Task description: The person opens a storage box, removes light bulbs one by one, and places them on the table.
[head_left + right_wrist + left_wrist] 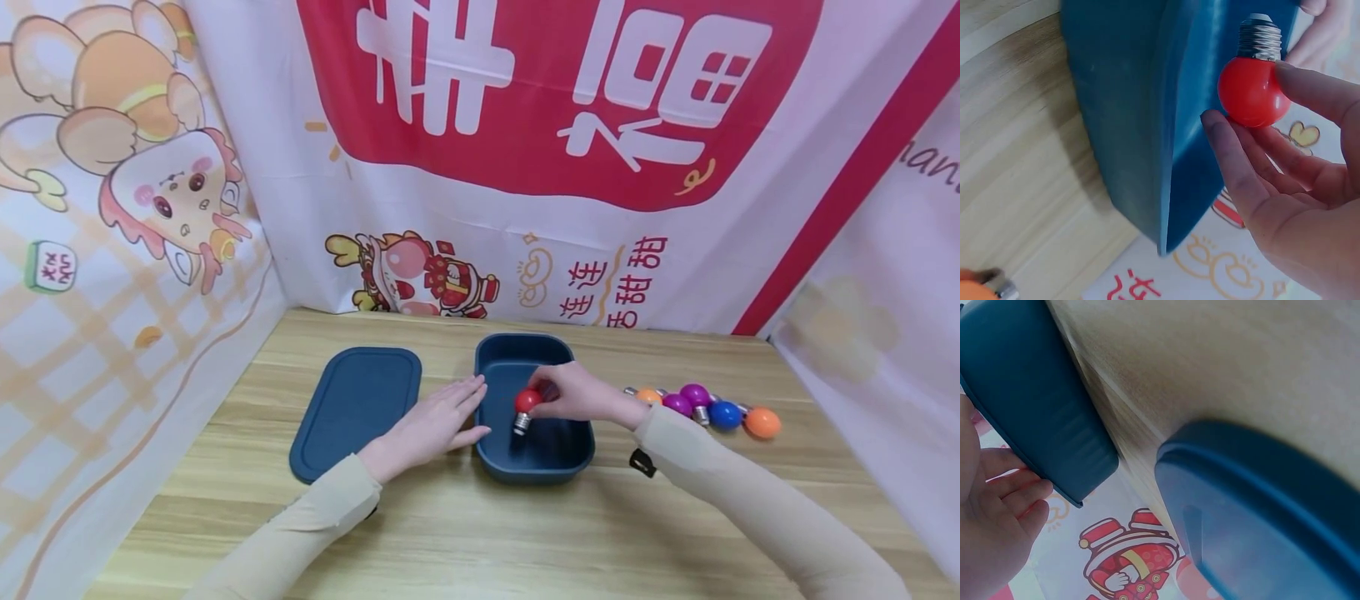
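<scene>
A red light bulb (528, 401) with a silver screw base is pinched between the thumb and fingers of my right hand (573, 392), over the inside of a dark blue box (536, 477). In the right wrist view, the bulb (1254, 92) shows its threaded base upward in the picture, with the thumb on one side and fingertips below. My left hand (431, 425) touches the box's left rim with its fingers extended. The left wrist view shows those fingertips (1036, 490) at the rim of the box (1041, 394).
Left of the box lies a flat dark blue lid (360, 408) on the wooden table (480, 542). Several orange, purple and blue bulbs (724, 415) lie together on the right. Printed cloth (450, 192) hangs behind and at both sides.
</scene>
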`<state>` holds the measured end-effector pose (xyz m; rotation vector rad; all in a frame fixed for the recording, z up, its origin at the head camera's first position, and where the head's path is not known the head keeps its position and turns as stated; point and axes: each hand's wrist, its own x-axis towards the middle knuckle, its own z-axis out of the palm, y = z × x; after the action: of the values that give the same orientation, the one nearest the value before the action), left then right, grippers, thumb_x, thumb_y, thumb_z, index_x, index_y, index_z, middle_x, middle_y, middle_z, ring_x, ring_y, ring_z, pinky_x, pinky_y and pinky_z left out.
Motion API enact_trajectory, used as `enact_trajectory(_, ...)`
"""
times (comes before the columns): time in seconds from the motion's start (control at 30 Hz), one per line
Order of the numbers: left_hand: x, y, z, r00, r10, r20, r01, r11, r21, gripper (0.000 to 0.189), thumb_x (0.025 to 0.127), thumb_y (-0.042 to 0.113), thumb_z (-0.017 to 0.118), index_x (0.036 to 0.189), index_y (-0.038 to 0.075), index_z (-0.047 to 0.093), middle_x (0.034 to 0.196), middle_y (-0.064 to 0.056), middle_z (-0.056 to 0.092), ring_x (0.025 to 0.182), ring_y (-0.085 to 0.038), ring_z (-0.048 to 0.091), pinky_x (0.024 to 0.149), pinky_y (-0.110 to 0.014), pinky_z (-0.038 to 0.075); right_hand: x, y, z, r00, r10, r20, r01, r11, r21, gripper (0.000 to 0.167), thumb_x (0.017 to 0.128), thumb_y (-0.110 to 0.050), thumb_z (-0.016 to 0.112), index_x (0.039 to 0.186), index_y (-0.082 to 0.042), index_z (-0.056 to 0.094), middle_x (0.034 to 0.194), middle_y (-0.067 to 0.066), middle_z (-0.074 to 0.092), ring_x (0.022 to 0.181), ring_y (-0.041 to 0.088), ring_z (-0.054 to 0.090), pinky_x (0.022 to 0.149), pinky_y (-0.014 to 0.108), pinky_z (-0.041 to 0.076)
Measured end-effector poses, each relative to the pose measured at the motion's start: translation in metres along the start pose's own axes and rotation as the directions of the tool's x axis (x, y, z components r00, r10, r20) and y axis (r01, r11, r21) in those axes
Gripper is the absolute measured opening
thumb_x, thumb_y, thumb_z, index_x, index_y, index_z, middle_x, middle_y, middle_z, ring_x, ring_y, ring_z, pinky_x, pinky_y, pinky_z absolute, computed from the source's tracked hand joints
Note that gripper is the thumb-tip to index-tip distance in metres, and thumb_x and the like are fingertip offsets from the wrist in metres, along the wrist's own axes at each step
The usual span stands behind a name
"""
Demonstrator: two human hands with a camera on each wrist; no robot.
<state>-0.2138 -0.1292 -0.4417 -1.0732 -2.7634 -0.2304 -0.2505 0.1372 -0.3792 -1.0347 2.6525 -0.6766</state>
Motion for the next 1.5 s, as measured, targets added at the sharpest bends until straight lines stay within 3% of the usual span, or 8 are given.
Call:
enact_trajectory(0.3, 0.0, 0.0, 0.002, 0.999, 0.03, -0.031, -0.03, 1.0, -0.001, 0.069, 0.1, 0.05, 0.051, 0.147, 0.0, 0.045, 0.155, -0.019, 0.043, 0.143, -0.032, 0.044, 0.116, -0.046, 0.041, -0.032, 0.014, -0.018, 0.995, 0.034, -0.098, -0.027, 0.997, 0.069, 0.032, 0.085, -0.019, 0.079, 0.108, -0.001, 0.067, 0.101, 0.014, 0.073, 0.084, 0.017, 0.071, 0.077, 0.031, 0.063)
enact_trajectory(0.5, 0.0, 0.0, 0.001, 0.999, 0.022, -0.025, -0.022, 1.0, -0.005, 0.069, 0.101, 0.049, 0.051, 0.148, 0.0, 0.044, 0.156, -0.018, 0.042, 0.144, -0.032, 0.043, 0.117, -0.045, 0.04, -0.052, 0.026, -0.031, 0.988, 0.091, -0.122, -0.075, 0.989, 0.128, 0.031, 0.085, -0.021, 0.078, 0.109, -0.004, 0.068, 0.103, 0.012, 0.073, 0.09, 0.02, 0.071, 0.079, 0.033, 0.063)
enact_trajectory(0.77, 0.0, -0.001, 0.001, 0.999, 0.025, -0.029, -0.024, 1.0, 0.005, 0.069, 0.101, 0.05, 0.05, 0.148, 0.0, 0.044, 0.156, -0.017, 0.042, 0.144, -0.031, 0.044, 0.117, -0.044, 0.04, -0.076, 0.04, -0.044, 0.967, 0.217, -0.134, -0.199, 0.971, 0.134, 0.029, 0.087, -0.027, 0.077, 0.108, -0.01, 0.068, 0.105, 0.009, 0.073, 0.093, 0.02, 0.068, 0.082, 0.037, 0.061)
enact_trajectory(1.17, 0.001, -0.001, 0.004, 0.998, 0.037, -0.04, -0.037, 0.999, 0.009, 0.068, 0.101, 0.05, 0.051, 0.147, 0.0, 0.045, 0.155, -0.018, 0.042, 0.143, -0.031, 0.044, 0.116, -0.045, 0.041, -0.119, 0.079, -0.039, 0.951, 0.258, -0.17, -0.239, 0.963, 0.125, 0.03, 0.087, -0.021, 0.076, 0.108, -0.002, 0.067, 0.103, 0.013, 0.072, 0.09, 0.018, 0.067, 0.076, 0.027, 0.06)
enact_trajectory(1.5, -0.001, 0.0, 0.001, 0.998, 0.039, -0.045, -0.038, 0.999, 0.012, 0.068, 0.1, 0.049, 0.052, 0.147, 0.0, 0.045, 0.155, -0.018, 0.043, 0.143, -0.031, 0.045, 0.117, -0.044, 0.041, -0.161, 0.105, -0.028, 0.907, 0.338, -0.253, -0.327, 0.941, 0.085, 0.033, 0.083, -0.026, 0.08, 0.104, -0.003, 0.069, 0.097, 0.008, 0.072, 0.086, 0.014, 0.064, 0.071, 0.021, 0.055)
